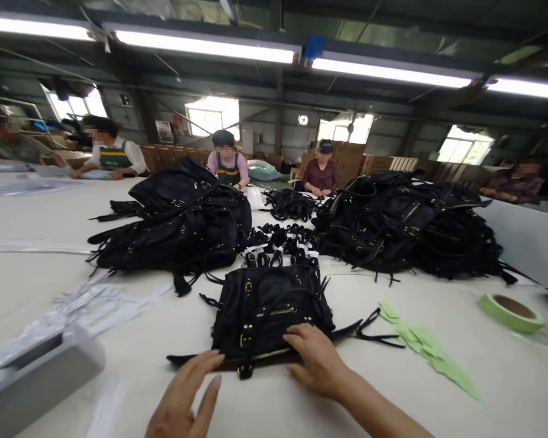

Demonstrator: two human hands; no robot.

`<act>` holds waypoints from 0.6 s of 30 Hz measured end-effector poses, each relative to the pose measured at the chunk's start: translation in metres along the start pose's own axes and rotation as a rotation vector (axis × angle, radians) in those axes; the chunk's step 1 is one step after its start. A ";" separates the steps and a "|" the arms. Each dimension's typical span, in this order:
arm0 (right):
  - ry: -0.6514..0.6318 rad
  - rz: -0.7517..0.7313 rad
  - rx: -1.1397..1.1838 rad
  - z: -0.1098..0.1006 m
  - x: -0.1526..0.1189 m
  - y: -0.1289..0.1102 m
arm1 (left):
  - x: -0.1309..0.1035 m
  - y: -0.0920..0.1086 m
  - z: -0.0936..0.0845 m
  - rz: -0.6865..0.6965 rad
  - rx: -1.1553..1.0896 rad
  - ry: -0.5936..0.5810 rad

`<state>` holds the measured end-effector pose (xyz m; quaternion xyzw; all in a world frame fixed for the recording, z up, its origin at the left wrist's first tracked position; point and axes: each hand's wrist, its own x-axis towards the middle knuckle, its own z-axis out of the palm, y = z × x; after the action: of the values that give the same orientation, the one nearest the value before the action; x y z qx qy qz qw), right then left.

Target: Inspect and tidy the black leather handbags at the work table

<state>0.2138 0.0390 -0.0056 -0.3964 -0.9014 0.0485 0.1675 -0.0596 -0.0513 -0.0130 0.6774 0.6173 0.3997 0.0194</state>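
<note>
A black leather bag (269,307) with gold buckles and zips lies flat on the white table (265,413) right in front of me. My right hand (317,359) rests palm down on the bag's near right edge. My left hand (187,398) hovers over the table with fingers spread, its fingertips close to the bag's near left corner and its dark strap (187,359). Neither hand grips anything.
Two big heaps of black bags (178,222) (406,222) lie behind, with loose black straps (283,240) between. Green paper pieces (427,350) and a green tape roll (510,311) lie right. Clear plastic sheets (91,304) and a grey box (36,377) lie left. Several people work at the far edge.
</note>
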 end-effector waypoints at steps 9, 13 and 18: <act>0.270 0.219 0.157 -0.071 0.065 0.014 | 0.046 -0.021 0.045 0.321 0.102 -0.229; 0.064 0.092 0.295 -0.078 0.026 0.007 | 0.047 -0.036 0.048 0.364 0.067 -0.260; -0.286 -0.174 0.555 -0.065 -0.077 -0.029 | 0.047 -0.045 0.046 0.346 0.054 -0.255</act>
<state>0.2639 -0.0394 0.0413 -0.2460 -0.8987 0.3331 0.1446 -0.0746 0.0214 -0.0437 0.8186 0.4947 0.2915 0.0101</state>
